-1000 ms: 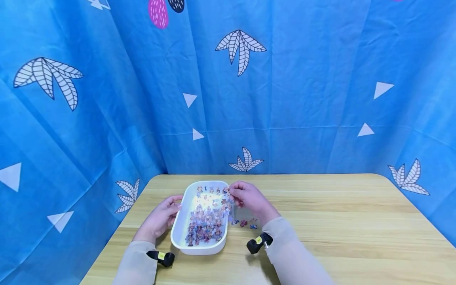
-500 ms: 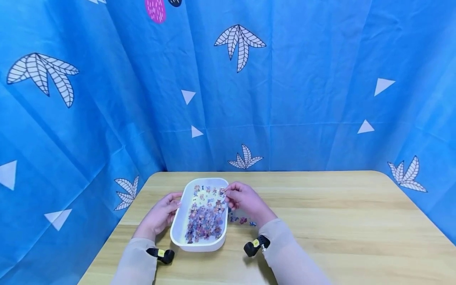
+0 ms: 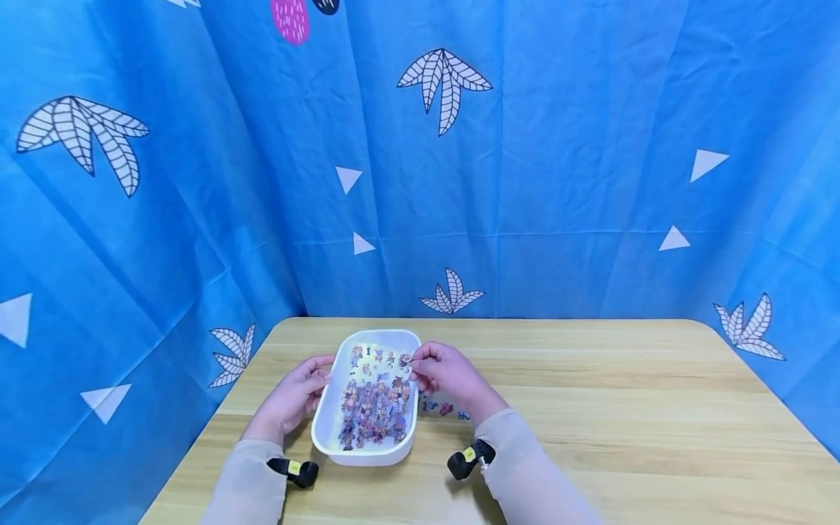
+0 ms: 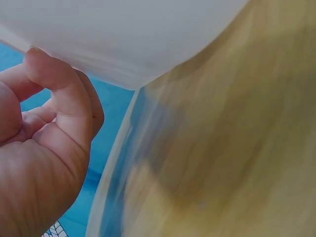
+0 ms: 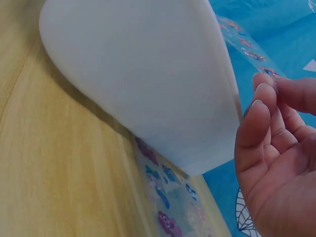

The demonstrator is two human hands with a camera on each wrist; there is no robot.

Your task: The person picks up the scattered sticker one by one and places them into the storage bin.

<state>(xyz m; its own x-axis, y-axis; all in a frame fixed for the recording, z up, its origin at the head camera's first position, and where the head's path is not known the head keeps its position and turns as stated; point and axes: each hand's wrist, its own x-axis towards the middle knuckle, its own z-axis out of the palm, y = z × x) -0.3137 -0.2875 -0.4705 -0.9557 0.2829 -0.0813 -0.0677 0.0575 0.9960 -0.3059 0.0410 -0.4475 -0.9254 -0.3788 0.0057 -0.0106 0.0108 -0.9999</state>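
Observation:
A white plastic tub [image 3: 326, 426] with rounded corners stands tilted over the table. My left hand [image 3: 295, 394] holds its left rim; in the left wrist view curled fingers [image 4: 69, 94] meet the tub's wall. At the far right rim my right hand [image 3: 453, 375] pinches the corner of a clear sticker sheet [image 3: 378, 356] between thumb and fingertips. Small cartoon figures dot this sheet, which lies over the tub's opening. Beneath it, many colourful figures [image 3: 374, 423] fill the near half. In the right wrist view the pinched sheet [image 5: 252, 49] runs off behind the tub.
Another clear sheet with colourful figures [image 5: 170, 222] lies on the table, partly under the tub's right side. The light wooden table [image 3: 623, 408] extends to the right. A blue patterned curtain [image 3: 558, 182] hangs behind and on both sides.
My right hand has moved slightly left and down with the pinched sheet, whose figures have shifted left over the tub. The left hand keeps its hold on the rim.

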